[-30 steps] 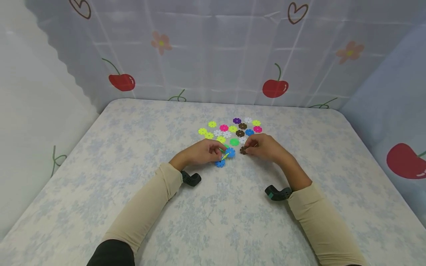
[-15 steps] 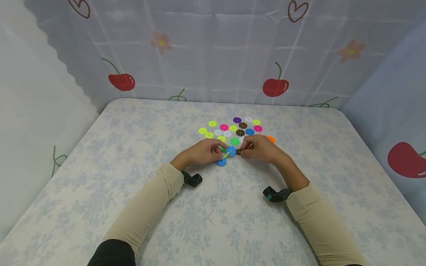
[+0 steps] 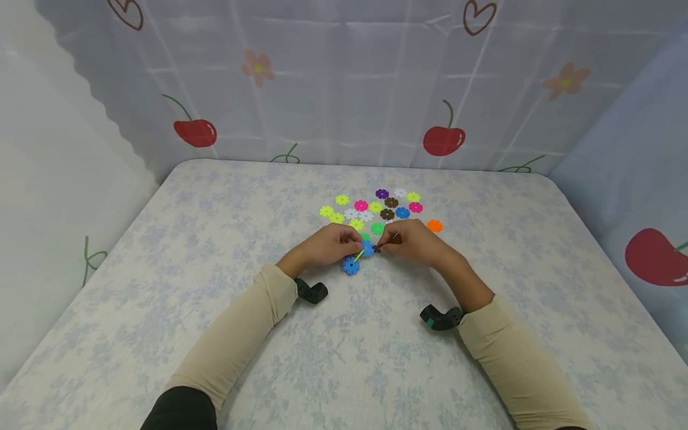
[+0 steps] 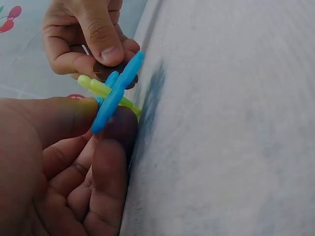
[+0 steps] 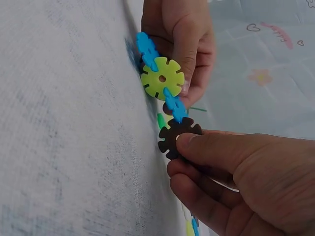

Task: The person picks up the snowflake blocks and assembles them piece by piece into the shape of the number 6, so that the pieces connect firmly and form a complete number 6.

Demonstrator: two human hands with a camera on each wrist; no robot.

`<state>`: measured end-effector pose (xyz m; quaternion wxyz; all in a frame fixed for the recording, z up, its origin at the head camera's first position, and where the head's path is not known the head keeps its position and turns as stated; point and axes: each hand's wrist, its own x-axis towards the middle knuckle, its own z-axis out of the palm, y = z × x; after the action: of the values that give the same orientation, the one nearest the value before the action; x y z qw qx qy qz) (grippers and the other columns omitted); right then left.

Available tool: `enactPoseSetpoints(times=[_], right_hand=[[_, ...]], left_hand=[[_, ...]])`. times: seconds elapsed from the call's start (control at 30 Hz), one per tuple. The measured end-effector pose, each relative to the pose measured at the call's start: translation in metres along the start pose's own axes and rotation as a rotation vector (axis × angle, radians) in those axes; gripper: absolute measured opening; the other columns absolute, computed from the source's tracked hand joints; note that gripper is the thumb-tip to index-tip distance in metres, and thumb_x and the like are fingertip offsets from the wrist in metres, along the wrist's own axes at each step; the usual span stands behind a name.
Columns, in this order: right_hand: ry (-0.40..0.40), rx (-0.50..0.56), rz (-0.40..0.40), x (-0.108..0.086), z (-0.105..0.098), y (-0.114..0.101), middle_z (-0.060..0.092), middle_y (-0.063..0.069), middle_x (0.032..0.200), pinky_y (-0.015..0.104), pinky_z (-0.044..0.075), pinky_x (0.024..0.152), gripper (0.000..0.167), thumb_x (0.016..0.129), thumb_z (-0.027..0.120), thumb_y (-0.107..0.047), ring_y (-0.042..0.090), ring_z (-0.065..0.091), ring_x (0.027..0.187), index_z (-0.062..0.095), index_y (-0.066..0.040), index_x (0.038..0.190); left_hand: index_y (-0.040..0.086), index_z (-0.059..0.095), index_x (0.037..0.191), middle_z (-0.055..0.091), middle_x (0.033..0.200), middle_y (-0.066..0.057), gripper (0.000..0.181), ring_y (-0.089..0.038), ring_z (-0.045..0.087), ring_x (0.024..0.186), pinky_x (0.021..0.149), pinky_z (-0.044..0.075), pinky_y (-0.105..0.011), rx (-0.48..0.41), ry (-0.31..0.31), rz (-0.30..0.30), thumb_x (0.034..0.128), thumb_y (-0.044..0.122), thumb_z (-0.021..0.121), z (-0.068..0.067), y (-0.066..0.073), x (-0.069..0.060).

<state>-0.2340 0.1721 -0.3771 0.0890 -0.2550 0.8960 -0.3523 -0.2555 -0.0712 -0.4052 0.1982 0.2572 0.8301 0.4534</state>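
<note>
My left hand (image 3: 330,245) pinches a small chain of notched plastic snowflake discs. In the right wrist view the chain has an upper blue disc (image 5: 147,51), a yellow-green disc (image 5: 163,78) and a lower blue disc (image 5: 175,106), joined at their slots. Between thumb and fingers, my right hand (image 3: 416,242) holds a brown snowflake disc (image 5: 170,136). Its edge meets the lower blue disc; how deep the slots engage cannot be told. Fingers hide part of the brown disc in the left wrist view. Both hands are just above the table.
Several loose snowflake discs lie behind the hands, among them a purple disc (image 3: 381,194), a pink disc (image 3: 415,207) and a green disc (image 3: 377,228). An orange disc (image 3: 435,226) lies beyond the right hand. The patterned tablecloth (image 3: 344,358) reaches a curtain (image 3: 344,89) at the back.
My right hand has moved left, bringing the brown disc against the blue one and uncovering the orange disc. The chain in my left hand has turned slightly, its lower blue disc now facing up more.
</note>
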Motion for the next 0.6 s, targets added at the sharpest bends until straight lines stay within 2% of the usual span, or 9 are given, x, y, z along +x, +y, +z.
enactPoseSetpoints(times=[0.33,0.6], right_hand=[[0.024,-0.043,-0.056,0.0013,0.0051,0.0022,0.070,-0.003,0.086,0.032,0.052,0.068,0.002,0.091,0.076,-0.005,0.016,0.060,0.081,0.078,-0.005,0.091],[0.028,-0.072,-0.095,0.0035,0.0054,-0.0023,0.070,-0.002,0.086,0.031,0.054,0.069,0.007,0.089,0.076,0.001,0.016,0.061,0.079,0.078,-0.006,0.090]], left_hand=[[0.003,0.074,0.104,0.069,0.082,-0.003,0.013,-0.014,0.060,0.074,0.069,0.051,-0.028,-0.058,0.036,-0.019,0.0991,0.012,0.066,0.0035,0.0006,-0.0009],[0.001,0.076,0.101,0.071,0.082,-0.005,0.011,-0.017,0.063,0.073,0.069,0.054,-0.030,-0.124,0.045,-0.043,0.0980,0.009,0.068,0.0008,0.0026,-0.0009]])
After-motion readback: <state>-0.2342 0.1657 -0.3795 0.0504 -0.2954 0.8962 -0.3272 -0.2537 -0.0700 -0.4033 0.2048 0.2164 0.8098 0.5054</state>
